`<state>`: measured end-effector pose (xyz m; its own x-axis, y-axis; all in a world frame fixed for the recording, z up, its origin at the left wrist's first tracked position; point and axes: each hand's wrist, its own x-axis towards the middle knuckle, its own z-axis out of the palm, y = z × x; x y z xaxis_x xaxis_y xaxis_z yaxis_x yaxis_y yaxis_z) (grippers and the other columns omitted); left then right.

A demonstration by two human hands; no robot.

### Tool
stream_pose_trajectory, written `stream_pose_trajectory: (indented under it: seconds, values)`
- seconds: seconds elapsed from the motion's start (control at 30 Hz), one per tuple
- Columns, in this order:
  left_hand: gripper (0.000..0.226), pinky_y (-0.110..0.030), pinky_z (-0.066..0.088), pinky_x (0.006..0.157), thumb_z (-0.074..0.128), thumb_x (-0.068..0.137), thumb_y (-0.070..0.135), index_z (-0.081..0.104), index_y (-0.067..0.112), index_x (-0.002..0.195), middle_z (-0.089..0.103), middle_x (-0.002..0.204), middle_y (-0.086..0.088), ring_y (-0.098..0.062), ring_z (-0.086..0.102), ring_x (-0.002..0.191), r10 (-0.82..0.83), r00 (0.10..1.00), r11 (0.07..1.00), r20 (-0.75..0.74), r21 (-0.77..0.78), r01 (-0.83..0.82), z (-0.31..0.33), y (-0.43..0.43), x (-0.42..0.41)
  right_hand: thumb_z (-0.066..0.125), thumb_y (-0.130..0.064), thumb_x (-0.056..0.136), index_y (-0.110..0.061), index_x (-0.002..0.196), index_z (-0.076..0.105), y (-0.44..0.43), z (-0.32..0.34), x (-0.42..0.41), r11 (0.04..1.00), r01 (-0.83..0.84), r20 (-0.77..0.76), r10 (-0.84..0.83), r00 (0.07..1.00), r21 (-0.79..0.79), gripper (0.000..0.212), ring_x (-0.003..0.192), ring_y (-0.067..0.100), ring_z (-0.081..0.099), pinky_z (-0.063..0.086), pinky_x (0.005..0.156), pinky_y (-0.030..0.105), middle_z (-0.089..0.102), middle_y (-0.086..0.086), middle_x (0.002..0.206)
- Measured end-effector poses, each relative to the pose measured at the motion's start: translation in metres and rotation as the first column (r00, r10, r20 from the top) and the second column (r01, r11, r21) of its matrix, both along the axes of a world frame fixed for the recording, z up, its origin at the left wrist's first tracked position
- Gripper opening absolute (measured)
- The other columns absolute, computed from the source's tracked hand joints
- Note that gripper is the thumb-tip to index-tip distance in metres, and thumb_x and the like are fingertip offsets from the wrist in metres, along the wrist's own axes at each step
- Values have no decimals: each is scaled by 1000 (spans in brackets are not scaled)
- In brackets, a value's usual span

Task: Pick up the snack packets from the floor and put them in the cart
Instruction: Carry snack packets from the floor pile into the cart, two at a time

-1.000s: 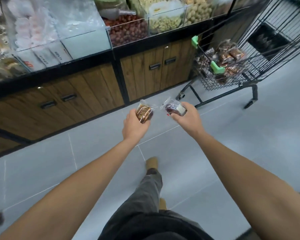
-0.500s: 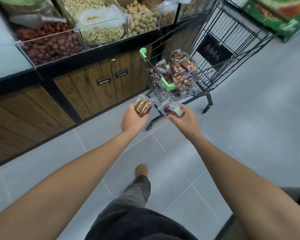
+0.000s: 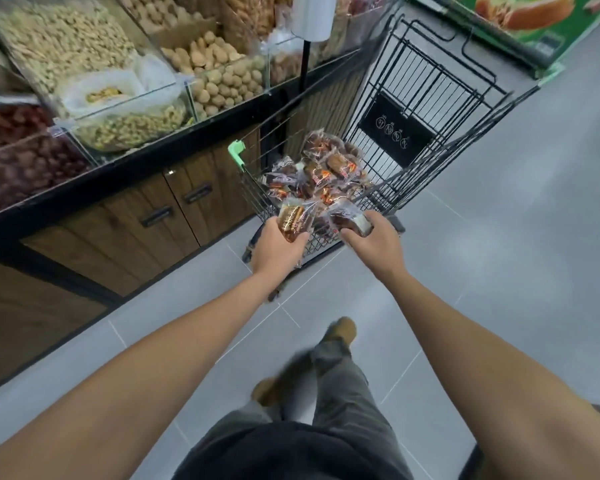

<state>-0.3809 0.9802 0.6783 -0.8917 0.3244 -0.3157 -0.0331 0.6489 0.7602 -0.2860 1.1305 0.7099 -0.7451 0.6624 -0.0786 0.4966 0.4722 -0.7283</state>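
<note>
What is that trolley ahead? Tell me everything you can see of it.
The cart is a black wire basket with a green plastic cap at a near corner and a black plate with white icons on its flap. It stands on the grey tiled floor beside a wood-fronted cabinet. A heap of clear-wrapped brown snack packets lies inside. The left hand and right hand each hold a packet by its near rim.

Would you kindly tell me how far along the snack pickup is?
Done: a pile of packets lies in the cart. In hand: the left hand grips a golden packet, the right hand a dark packet, both at its rim. Left: dropping these two in.
</note>
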Motion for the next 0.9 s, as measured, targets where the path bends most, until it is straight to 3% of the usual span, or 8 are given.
stream_pose_trajectory:
  seconds: [0.17,0.27,0.33,0.43,0.5,0.67,0.83,0.9]
  values:
    - [44,-31,43,71,58,85,50,40,28,118,58,102,8,-18,59,88,56,997,998,54,0,-56,-7,47,-48,66,-36,79,-20,93,58,49,-6,-61,997,-71,35,70,997,25,22,72,11,53,40,61,31,58,-8,80]
    - [47,-34,49,74,59,83,51,40,28,119,58,100,8,-17,60,86,121,989,993,83,-3,-121,-13,80,-79,64,-42,79,-21,93,58,85,-17,-102,992,-127,76,126,989,9,26,77,17,58,48,67,36,62,-4,85]
    - [47,-30,49,68,59,84,50,40,26,120,58,97,8,-14,60,79,177,978,984,112,-20,-176,-18,101,-99,63,-44,78,-18,94,57,110,-28,-131,987,-161,125,160,979,-3,31,79,20,59,51,70,38,63,-1,88]
    - [35,-24,35,52,58,89,42,37,24,111,51,83,12,-3,50,63,272,947,962,169,-36,-270,-29,131,-123,65,-37,81,-14,91,54,143,-41,-172,970,-242,193,243,950,-33,28,72,20,55,46,63,33,58,-1,81]
    - [34,-21,32,49,60,89,36,39,21,111,51,86,9,-3,48,63,347,914,938,213,-46,-345,-38,150,-135,66,-33,84,-15,90,52,162,-53,-197,950,-309,252,310,916,-47,23,67,16,51,37,54,27,56,0,79]
    - [47,-35,52,73,66,76,40,47,21,114,62,100,1,-20,62,84,553,783,833,284,-146,-534,-77,192,-159,63,-29,83,-10,104,52,201,-103,-250,903,-399,394,429,813,-158,30,72,18,61,41,52,26,60,5,88]
    - [43,-40,58,73,72,78,34,46,19,109,65,95,-2,-23,68,77,695,559,692,452,-210,-690,-127,218,-174,60,-32,83,-9,120,44,210,-161,-282,864,-407,512,504,695,-298,47,84,24,64,57,70,39,63,13,103]
    - [40,-42,59,73,73,80,25,45,17,107,64,96,-7,-23,68,79,721,451,624,525,-209,-753,-146,223,-182,59,-29,87,-4,125,42,206,-186,-291,861,-381,529,508,680,-337,49,86,23,62,51,65,30,62,14,108]
